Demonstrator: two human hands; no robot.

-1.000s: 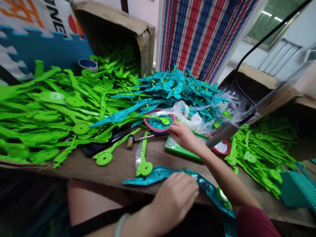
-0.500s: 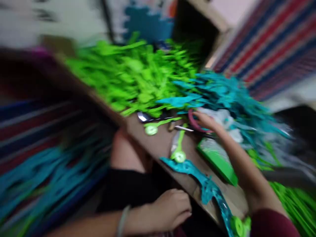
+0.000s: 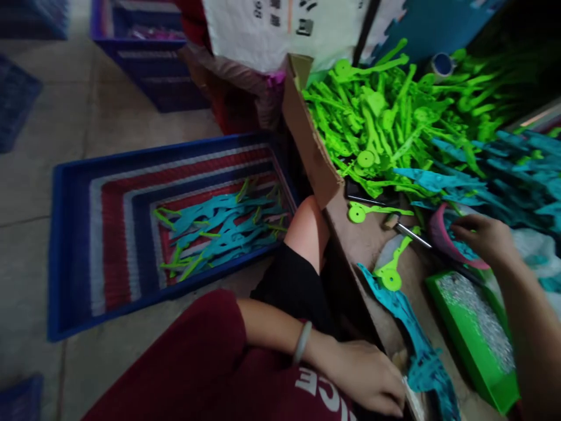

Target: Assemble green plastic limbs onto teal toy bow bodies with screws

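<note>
My right hand (image 3: pixel 486 234) reaches over a pink bowl (image 3: pixel 442 231) holding small teal pieces. Its fingers are pinched together at the bowl, and what they may hold is hidden. By the table's front edge, my left hand (image 3: pixel 372 374) is curled palm down, its fingertips out of sight. Just beside it lies a long teal plastic part (image 3: pixel 414 324). A bright green plastic part with a round disc (image 3: pixel 389 278) touches that part's far end. Another green disc-ended part (image 3: pixel 357 213) lies farther back. Close to my right forearm sits a green box (image 3: pixel 464 345) of small silvery metal pieces (image 3: pixel 477 316).
Green parts (image 3: pixel 377 117) are heaped behind a cardboard flap (image 3: pixel 313 140), with teal parts (image 3: pixel 504 169) piled to the right. A silver-shafted tool (image 3: pixel 414 233) lies by the bowl. On the floor at left, a blue-rimmed basket (image 3: pixel 65 245) holds teal-and-green pieces (image 3: pixel 223 228).
The view has swung left, bringing the floor basket fully into sight. My right hand has moved from the bowl's rim to over its inside. My left hand stays curled near the table edge.
</note>
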